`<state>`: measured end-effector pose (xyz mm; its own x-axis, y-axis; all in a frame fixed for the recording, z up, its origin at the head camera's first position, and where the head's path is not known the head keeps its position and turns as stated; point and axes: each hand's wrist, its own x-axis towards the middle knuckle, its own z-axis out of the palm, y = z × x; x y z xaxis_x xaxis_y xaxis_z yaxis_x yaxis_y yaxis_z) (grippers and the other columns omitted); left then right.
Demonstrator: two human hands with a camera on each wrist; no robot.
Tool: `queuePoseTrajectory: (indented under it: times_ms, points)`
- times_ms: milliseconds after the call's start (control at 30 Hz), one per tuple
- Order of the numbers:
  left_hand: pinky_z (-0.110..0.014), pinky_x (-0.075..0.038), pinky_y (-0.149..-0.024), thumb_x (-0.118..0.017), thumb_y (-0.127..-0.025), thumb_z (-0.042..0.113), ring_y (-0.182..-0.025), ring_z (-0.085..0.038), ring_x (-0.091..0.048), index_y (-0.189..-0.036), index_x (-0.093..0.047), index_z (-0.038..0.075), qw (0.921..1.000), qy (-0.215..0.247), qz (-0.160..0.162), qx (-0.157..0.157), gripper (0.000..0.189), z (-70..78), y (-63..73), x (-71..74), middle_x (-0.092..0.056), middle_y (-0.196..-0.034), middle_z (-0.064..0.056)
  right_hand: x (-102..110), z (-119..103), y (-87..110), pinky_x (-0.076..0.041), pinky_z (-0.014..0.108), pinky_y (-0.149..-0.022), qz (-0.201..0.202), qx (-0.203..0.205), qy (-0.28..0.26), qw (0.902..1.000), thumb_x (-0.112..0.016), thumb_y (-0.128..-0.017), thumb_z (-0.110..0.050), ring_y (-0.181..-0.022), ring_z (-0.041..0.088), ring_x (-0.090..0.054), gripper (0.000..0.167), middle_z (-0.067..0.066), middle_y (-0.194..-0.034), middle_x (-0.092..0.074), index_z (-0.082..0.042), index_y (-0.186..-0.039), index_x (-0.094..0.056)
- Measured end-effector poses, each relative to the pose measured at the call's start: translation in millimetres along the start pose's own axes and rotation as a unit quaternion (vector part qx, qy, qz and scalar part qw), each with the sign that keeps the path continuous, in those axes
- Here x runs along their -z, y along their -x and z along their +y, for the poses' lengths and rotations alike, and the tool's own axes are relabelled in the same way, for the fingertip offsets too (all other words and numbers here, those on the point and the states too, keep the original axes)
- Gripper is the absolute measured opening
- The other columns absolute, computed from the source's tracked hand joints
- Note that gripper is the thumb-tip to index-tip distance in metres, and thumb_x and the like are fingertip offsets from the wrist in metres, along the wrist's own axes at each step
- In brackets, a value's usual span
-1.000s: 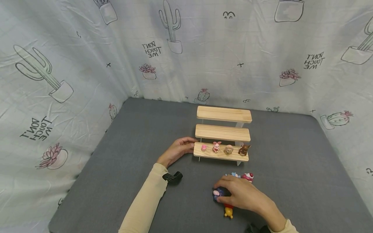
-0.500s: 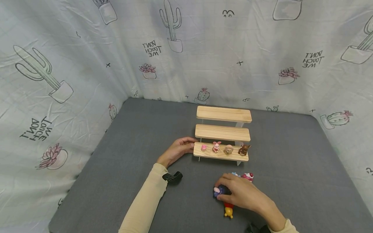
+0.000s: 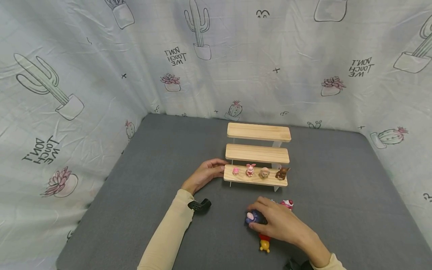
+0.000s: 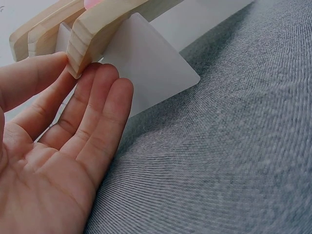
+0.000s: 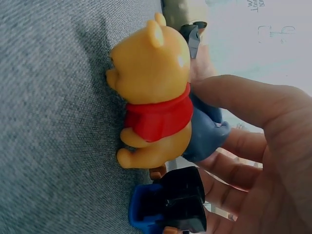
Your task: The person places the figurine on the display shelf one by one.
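Observation:
In the head view, my left hand (image 3: 207, 173) is at the left end of the lowest step of a wooden tiered display stand (image 3: 258, 153). The left wrist view shows its thumb and fingers pinching that wooden step end (image 4: 85, 41), beside a translucent side panel (image 4: 151, 63). My right hand (image 3: 278, 221) holds a dark blue donkey figurine (image 3: 254, 217) between thumb and fingers. Close beside it, a yellow bear figurine (image 5: 151, 63) in a red shirt lies on the grey cloth. A black and blue figurine (image 5: 165, 200) appears below the bear in the right wrist view.
Several small figurines stand along the lowest step, among them a pink rabbit-eared one (image 3: 250, 170) and a brown one (image 3: 282, 173). Beyond my right hand lies a pink figurine (image 3: 287, 203). A cactus-print curtain (image 3: 216, 67) hangs behind the grey table (image 3: 175, 150).
My right hand and the donkey figurine have shifted slightly away from the bear, toward the stand. The left hand has kept its hold on the step.

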<state>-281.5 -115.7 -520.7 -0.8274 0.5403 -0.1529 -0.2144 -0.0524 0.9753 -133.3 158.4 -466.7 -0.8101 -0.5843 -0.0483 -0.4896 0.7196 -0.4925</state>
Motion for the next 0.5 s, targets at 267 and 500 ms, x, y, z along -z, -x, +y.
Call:
queuePoseTrajectory:
  times_ms: [267,500]
  points:
    - [-0.038,-0.056,-0.098,-0.056,-0.103,0.010,-0.108,-0.015,-0.066,-0.131,-0.057,-0.007,1.0000,0.001,0.002,0.002,0.033,0.0,-0.3,0.0,-0.063,-0.126,-0.010,0.0,1.1,0.6,-0.049,0.021,-0.071,0.025,0.017,-0.009,0.9995,-0.075,-0.090,-0.048,-0.084,-0.005,-0.050,0.031,-0.017,-0.099,-0.057,-0.024,-0.108,-0.072]
    - [-0.037,-0.056,-0.097,-0.056,-0.102,0.009,-0.107,-0.014,-0.066,-0.131,-0.057,-0.008,1.0000,0.005,0.004,0.003,0.033,-0.1,0.2,-0.1,-0.063,-0.125,-0.009,-0.5,-0.2,-0.3,-0.055,0.030,-0.077,0.018,-0.004,0.011,0.9998,-0.073,-0.089,-0.054,-0.090,-0.002,-0.057,0.035,-0.016,-0.102,-0.065,-0.025,-0.109,-0.069]
